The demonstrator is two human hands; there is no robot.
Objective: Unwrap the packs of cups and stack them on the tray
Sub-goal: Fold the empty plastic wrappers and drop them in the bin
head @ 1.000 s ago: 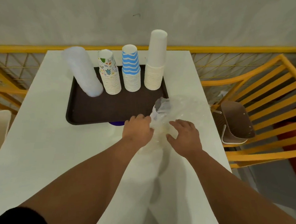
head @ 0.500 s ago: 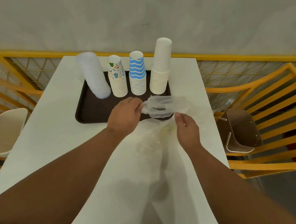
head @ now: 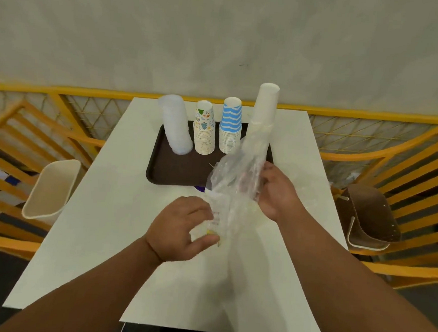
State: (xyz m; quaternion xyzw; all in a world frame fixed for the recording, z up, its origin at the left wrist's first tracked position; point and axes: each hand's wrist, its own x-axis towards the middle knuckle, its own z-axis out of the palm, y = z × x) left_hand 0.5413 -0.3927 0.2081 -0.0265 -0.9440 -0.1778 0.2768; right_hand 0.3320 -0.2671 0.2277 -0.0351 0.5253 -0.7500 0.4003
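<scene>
Clear cup pack (head: 217,217) held above desk (head: 100,209) near tray (head: 176,173): left grip (head: 182,228) curled round base, right grip (head: 275,190) pinching loose wrap (head: 238,172); judged light, thin, slippery, crushable — hold stack low, w/ gentle pressure.

white table (head: 99,225), yellow railing (head: 62,91), cream chair (head: 51,190), brown chair (head: 372,220)

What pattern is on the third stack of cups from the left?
Blue and white wavy stripes on the cup stack, seen in the head view.
</scene>
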